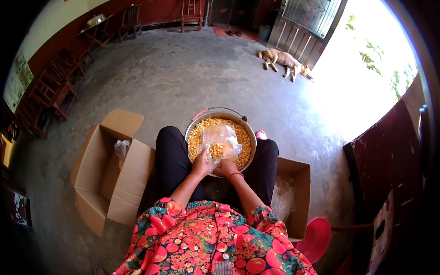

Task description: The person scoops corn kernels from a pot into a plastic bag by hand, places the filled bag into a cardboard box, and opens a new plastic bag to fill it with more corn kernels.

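A metal bucket (252,133) full of yellow corn kernels (197,137) stands between the person's knees, its wire handle resting at the far rim. Over the kernels lies a clear plastic bag (222,134) with some corn in its lower part. My left hand (201,163) is closed on the left side of the bag, near the bucket's near rim. On the bag's near right edge, my right hand (225,168) is closed too, a red band round its wrist. Both hands' fingertips are partly hidden by the plastic.
An open cardboard box (130,183) with a plastic bag inside is at the left; another box (301,192) holds clear bags at the right, beside a pink basin (316,238). A dog (285,60) lies near the door (302,34). Wooden chairs (57,94) line the left wall.
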### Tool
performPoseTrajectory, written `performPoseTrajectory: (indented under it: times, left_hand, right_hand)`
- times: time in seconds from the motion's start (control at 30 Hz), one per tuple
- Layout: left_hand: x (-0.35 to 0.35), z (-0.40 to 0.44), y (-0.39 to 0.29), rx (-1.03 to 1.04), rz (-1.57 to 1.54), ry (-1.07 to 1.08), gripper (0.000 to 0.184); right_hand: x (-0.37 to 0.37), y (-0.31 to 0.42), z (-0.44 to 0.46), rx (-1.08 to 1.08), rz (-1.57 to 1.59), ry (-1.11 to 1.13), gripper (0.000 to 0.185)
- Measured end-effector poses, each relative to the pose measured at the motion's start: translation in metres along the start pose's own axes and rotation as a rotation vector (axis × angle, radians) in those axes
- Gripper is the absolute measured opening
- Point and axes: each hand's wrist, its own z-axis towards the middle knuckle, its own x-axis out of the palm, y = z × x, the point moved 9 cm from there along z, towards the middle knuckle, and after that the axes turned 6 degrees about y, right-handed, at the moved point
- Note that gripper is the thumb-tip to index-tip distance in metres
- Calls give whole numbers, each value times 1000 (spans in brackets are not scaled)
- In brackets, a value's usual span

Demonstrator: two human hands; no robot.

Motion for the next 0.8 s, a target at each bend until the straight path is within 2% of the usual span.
performPoseTrajectory:
  times: [0.1,0.27,0.37,0.47,0.53,0.57,0.63,0.67,0.73,0.8]
  left_hand:
    - [1,1,5,-1,-20,-8,60]
    - [-3,1,-7,161,-75,-59,65]
    - [-2,-1,-14,103,-114,27,70]
    - [0,-2,-14,116,-94,29,73]
    - [3,-1,-8,123,-85,11,73]
    - [3,0,-5,131,-77,-5,73]
    - [5,1,0,111,-77,6,73]
    - [6,1,3,91,-75,17,72]
    - [4,0,-1,89,-65,16,72]
    - [2,-1,-4,88,-52,16,72]
  right_hand:
    - [2,1,-1,68,-37,3,51]
    - [6,-2,2,139,-27,-23,48]
    - [28,-22,24,120,5,10,43]
    - [62,-56,64,57,101,18,43]
    - [48,-42,66,-218,50,-136,33]
    - [48,-51,67,-218,50,-135,33]
    - [26,-48,26,86,853,141,23]
    - [17,-43,17,88,852,145,23]
    - [12,-38,9,121,1202,164,17]
    - [13,-41,11,122,1179,164,18]
